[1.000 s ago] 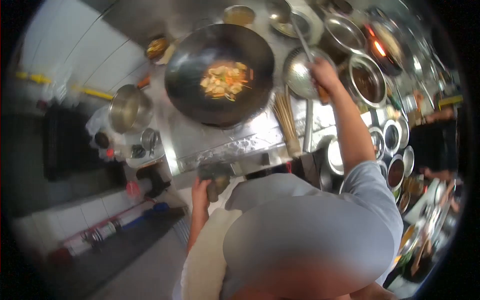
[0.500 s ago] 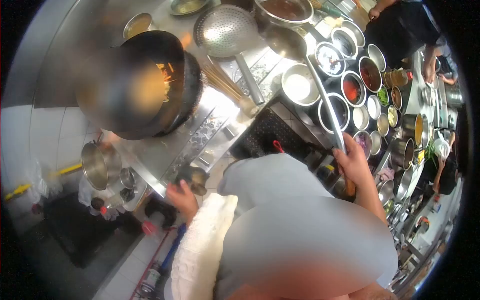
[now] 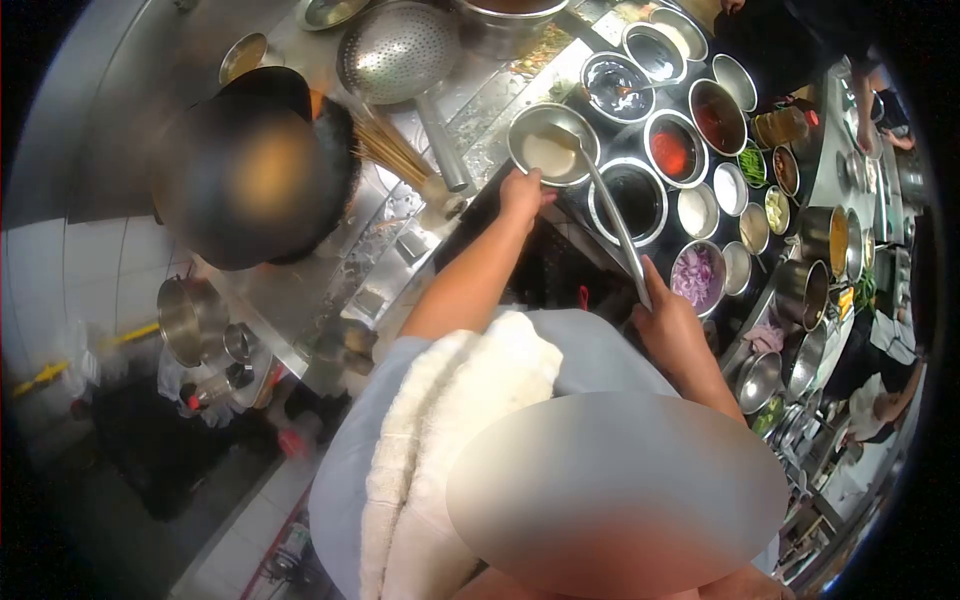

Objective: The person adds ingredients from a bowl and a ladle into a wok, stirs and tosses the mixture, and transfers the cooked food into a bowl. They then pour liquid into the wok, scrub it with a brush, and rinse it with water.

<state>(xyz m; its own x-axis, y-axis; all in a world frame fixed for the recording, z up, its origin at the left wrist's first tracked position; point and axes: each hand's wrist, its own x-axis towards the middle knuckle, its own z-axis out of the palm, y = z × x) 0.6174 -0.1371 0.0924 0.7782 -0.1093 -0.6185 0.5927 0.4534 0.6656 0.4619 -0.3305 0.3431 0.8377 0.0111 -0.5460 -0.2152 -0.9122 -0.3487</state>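
My left hand [image 3: 524,196] is closed on the near rim of a metal bowl [image 3: 516,140] of whitish liquid. The head of a long ladle [image 3: 622,222] dips into that bowl. My right hand [image 3: 662,310] is wrapped round the ladle's handle. Right of the bowl stands a pot of dark liquid [image 3: 628,202]. A white towel [image 3: 460,430] lies over my left upper arm.
A black wok [image 3: 215,215] sits on the stove at the left. A perforated strainer [image 3: 398,55] lies beyond a bamboo brush [image 3: 385,150]. Several seasoning bowls stand at the right, among them chopped onion [image 3: 692,275]. People in dark clothes [image 3: 820,40] are farther right.
My left hand has moved from beside the stove edge up to the bowl and taken hold of its rim. The ladle has come down into the bowl, and my right hand has shifted left.
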